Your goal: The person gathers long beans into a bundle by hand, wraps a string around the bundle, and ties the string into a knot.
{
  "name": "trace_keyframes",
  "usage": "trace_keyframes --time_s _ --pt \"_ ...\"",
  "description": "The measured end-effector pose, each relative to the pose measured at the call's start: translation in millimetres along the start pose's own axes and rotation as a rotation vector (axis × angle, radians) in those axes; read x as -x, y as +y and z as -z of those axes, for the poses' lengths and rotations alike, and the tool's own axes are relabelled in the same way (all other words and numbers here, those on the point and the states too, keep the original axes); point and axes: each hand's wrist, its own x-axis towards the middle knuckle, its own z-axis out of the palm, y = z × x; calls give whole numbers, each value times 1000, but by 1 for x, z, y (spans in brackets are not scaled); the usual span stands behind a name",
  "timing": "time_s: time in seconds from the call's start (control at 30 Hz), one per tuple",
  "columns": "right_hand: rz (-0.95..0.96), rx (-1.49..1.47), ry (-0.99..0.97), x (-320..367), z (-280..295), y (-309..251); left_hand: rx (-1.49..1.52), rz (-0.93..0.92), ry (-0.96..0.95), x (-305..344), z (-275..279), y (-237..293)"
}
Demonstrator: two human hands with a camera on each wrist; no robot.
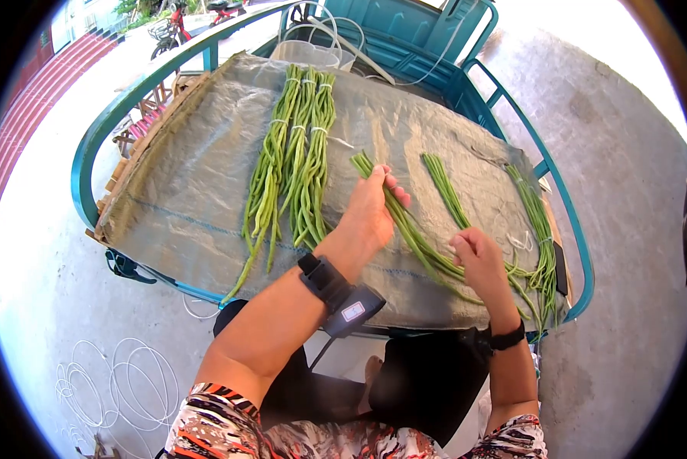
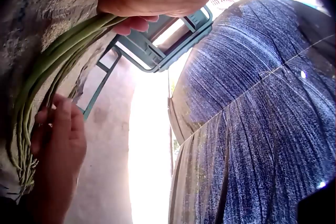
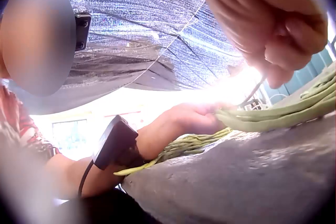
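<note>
My left hand (image 1: pixel 370 210) grips a loose bunch of long green beans (image 1: pixel 416 237) near its upper end, over the grey sheet (image 1: pixel 198 130). The lower ends of these beans trail right, toward my right hand (image 1: pixel 481 268). In the right wrist view my right hand (image 3: pixel 268 24) has curled fingers, and a thin dark strand (image 3: pixel 254 91) hangs from its fingertips. The left wrist view shows my right hand (image 2: pixel 60 140) close beside the beans (image 2: pixel 58 61). Another short bunch of long beans (image 1: pixel 445 189) lies between both hands, partly hidden by the right one.
Three bundles of long beans (image 1: pixel 301 145), tied with white bands, lie left on the sheet. More loose beans (image 1: pixel 542 237) lie along the right edge near a white string (image 1: pixel 521 242). A teal rail (image 1: pixel 569 206) borders the cart bed. A clear plastic tub (image 1: pixel 305 53) stands behind.
</note>
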Motion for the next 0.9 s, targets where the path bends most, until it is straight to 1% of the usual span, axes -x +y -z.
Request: trace_keyframes --time_s 0.03,0.13,0.23,0.33,0.37,0.43,0.47,0.57,0.67,0.77,0.87,0.9 --pt "-40 174 28 6 4 0 1 0 -6 1 -1 0" --pt "196 551 222 7 13 12 -55 -9 -16 0 -1 0" --pt "267 563 299 -20 20 18 -73 8 -45 -2 3 0" --pt "432 681 420 -58 19 39 -61 9 -16 -1 2 1" --pt "296 658 321 -68 19 43 -64 6 9 0 1 1" --pt "180 537 209 -76 20 41 -69 1 61 4 -4 2" --pt "122 476 151 -78 21 42 -73 3 47 5 -6 2" --pt "110 314 123 -97 20 69 -68 7 23 6 -4 2" --pt "112 470 209 -86 16 49 -52 6 14 5 -5 1" --pt "129 532 322 -82 14 36 -61 -2 6 7 -6 2" --pt "170 468 357 -74 11 19 -79 2 2 8 -7 2" --pt "199 392 370 -71 9 16 -85 5 3 9 -7 2"
